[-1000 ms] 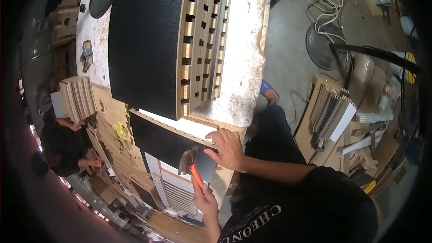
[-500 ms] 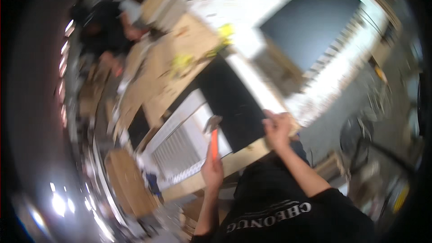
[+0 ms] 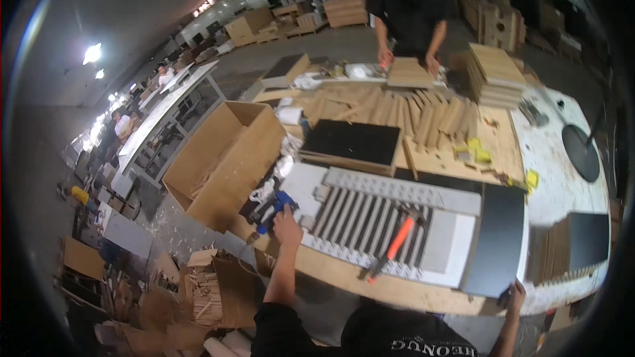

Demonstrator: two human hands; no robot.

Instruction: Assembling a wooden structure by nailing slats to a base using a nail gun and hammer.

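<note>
My left hand [image 3: 288,227] is closed on a blue-and-black nail gun [image 3: 268,213] at the left end of the work. A claw hammer [image 3: 398,240] with an orange handle lies across a jig of dark and pale slats [image 3: 360,219], and no hand touches it. At the near right corner of a dark panel [image 3: 495,241], my right hand [image 3: 515,295] has its fingers bent round something small and dark that I cannot make out. A pale perforated strip [image 3: 403,188] runs along the jig's far side.
Black-topped boards [image 3: 350,140] and loose wood strips [image 3: 423,116] lie beyond the jig. A stack of dark boards [image 3: 572,244] stands right. An open carton [image 3: 225,158] is at the left. Across the table, a co-worker [image 3: 411,10] handles boards beside a tall board stack [image 3: 495,76].
The hammer has left my left hand and lies on the jig. That hand has moved left to the nail gun. My view has swung up, bringing the co-worker in.
</note>
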